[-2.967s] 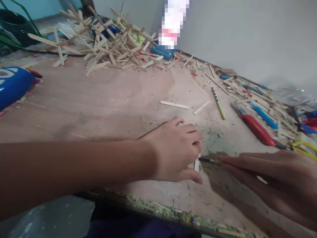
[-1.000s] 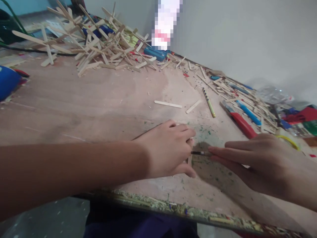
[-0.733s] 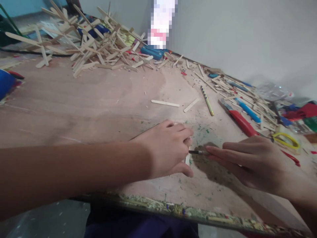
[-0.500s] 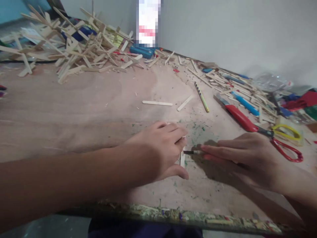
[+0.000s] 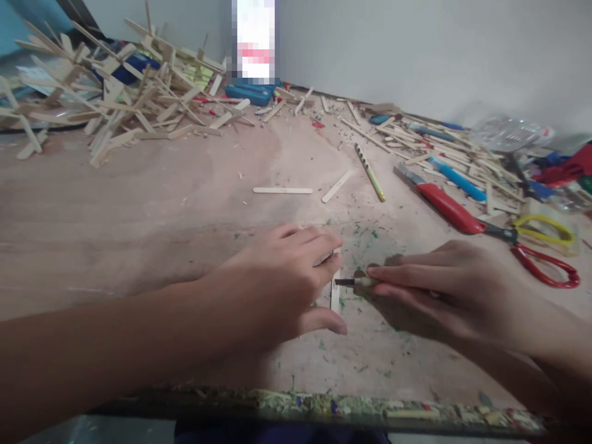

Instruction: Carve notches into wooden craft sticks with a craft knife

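Observation:
A pale wooden craft stick [image 5: 335, 300] lies on the tabletop, pointing away from me. My left hand [image 5: 300, 271] bends over it, fingers pressing its far part down and thumb stretched out beside the near end. Much of the stick is hidden under that hand. Between the closed fingertips of my right hand [image 5: 448, 287] is a slim craft knife [image 5: 363, 282] with a pale handle. Its dark narrow blade points left, and the tip touches the stick near its middle. The knife's rear end is hidden in the palm.
Beyond my hands lie two loose craft sticks [image 5: 283, 190] and a yellow pencil [image 5: 370, 172]. Red-and-yellow-handled scissors [image 5: 453, 209], a blue cutter [image 5: 457, 179] and piled sticks are at right. A tangled stick structure [image 5: 139, 98] stands back left. Green shavings dot the wood.
The view has shifted a little, so the background things sit slightly further left. The knife stays at the stick, its blade tip now on the stick's face. Both hands keep their grip.

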`<control>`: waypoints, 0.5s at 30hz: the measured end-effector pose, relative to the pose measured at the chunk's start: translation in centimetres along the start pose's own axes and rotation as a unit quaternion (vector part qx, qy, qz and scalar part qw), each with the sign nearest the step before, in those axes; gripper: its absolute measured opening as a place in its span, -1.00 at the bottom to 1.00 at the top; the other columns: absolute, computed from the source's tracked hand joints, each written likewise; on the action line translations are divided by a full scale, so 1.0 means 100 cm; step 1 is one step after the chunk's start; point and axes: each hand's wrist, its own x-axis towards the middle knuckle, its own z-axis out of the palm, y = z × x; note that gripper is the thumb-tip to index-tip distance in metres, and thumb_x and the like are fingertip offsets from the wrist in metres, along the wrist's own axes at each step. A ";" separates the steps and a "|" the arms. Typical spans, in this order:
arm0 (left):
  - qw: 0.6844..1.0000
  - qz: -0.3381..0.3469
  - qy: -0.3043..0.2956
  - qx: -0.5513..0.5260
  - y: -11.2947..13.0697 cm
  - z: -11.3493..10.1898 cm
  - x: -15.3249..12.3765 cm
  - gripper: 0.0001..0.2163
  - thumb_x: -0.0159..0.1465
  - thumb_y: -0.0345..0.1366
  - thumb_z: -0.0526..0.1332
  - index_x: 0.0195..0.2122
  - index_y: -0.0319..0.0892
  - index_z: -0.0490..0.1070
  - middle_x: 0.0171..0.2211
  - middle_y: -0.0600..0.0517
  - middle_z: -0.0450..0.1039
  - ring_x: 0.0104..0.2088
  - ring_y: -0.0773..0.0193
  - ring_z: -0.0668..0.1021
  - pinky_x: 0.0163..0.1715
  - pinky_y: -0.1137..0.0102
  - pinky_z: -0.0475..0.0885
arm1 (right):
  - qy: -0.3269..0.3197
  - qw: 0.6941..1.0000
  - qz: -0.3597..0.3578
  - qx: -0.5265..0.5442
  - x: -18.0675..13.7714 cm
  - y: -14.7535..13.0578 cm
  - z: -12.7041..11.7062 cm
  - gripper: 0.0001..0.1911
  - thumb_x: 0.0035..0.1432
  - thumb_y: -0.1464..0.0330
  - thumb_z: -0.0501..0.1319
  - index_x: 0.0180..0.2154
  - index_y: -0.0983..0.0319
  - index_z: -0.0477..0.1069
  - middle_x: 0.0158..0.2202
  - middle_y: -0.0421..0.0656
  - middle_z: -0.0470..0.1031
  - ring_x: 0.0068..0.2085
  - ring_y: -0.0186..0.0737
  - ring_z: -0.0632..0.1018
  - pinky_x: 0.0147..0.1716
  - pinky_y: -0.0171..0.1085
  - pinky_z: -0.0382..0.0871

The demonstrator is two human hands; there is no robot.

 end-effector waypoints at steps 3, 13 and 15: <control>0.999 0.002 -0.036 0.000 -0.001 -0.008 0.003 -0.31 0.45 0.28 0.59 0.20 -0.33 0.72 0.26 -0.28 0.75 0.27 -0.18 0.76 0.28 0.05 0.65 | -0.013 0.998 0.024 0.064 0.003 0.005 0.001 -0.73 0.77 0.27 0.28 0.02 0.22 0.74 -0.29 -0.17 0.81 -0.45 -0.37 0.69 -0.43 -0.36 0.50; 0.999 0.012 -0.042 -0.018 -0.003 -0.012 0.006 -0.32 0.48 0.25 0.58 0.22 -0.36 0.73 0.27 -0.32 0.75 0.27 -0.20 0.77 0.29 0.01 0.71 | -0.022 0.996 0.028 0.087 -0.002 0.015 -0.002 -0.77 0.75 0.26 0.32 0.11 0.19 0.76 -0.15 -0.09 0.88 -0.31 -0.25 0.81 -0.35 -0.29 0.64; 0.999 0.011 -0.048 -0.016 -0.004 -0.013 0.007 -0.32 0.48 0.26 0.57 0.21 -0.36 0.73 0.27 -0.32 0.75 0.26 -0.20 0.78 0.27 0.02 0.72 | -0.023 0.995 0.019 0.100 -0.001 0.016 0.000 -0.76 0.75 0.27 0.32 0.12 0.20 0.77 -0.14 -0.09 0.88 -0.31 -0.26 0.81 -0.35 -0.30 0.62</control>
